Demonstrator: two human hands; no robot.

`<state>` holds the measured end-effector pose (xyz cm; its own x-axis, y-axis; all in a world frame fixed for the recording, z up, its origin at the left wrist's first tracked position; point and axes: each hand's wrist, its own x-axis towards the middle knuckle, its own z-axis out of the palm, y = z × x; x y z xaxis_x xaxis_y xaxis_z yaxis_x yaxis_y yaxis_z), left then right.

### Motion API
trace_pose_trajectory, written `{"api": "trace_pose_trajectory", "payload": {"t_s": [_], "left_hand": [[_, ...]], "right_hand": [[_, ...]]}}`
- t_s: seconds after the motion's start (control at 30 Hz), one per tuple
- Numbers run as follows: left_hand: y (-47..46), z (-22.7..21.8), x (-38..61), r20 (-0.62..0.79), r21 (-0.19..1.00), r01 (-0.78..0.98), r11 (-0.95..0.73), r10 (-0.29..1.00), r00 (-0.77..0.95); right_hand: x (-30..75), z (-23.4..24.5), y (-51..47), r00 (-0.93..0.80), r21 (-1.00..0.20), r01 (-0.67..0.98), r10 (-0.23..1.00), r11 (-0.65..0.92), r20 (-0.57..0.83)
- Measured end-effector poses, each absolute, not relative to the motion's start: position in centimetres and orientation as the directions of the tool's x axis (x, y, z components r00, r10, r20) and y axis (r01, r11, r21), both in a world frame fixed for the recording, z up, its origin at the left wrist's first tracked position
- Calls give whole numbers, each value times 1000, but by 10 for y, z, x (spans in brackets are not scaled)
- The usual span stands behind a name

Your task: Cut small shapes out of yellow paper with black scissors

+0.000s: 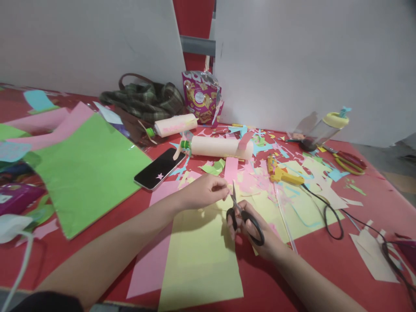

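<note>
My right hand grips black-handled scissors, fingers through the loops, blades pointing up and away. My left hand is pinched shut on a small scrap of paper just left of the blade tips; the scrap is too small to name its colour. Both hands hover over a yellow paper sheet that lies on a pink sheet on the red table.
A black phone, two paper-wrapped bottles, a yellow glue gun with black cord, red-yellow scissors, a snack bag, a plaid bag, a clear bottle, a green sheet and several paper scraps surround them.
</note>
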<state>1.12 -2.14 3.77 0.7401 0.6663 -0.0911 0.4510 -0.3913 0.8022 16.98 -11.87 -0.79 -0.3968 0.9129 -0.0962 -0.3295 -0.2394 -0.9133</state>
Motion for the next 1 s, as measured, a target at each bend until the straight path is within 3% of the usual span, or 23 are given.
{"api": "trace_pose_trajectory", "payload": {"t_s": [1.0], "left_hand": [[-18,41,11,-140,839,440,-320,655,743]], "right_hand": [[170,-6,-116,-396,-928,-276,909,-251,-128]]}}
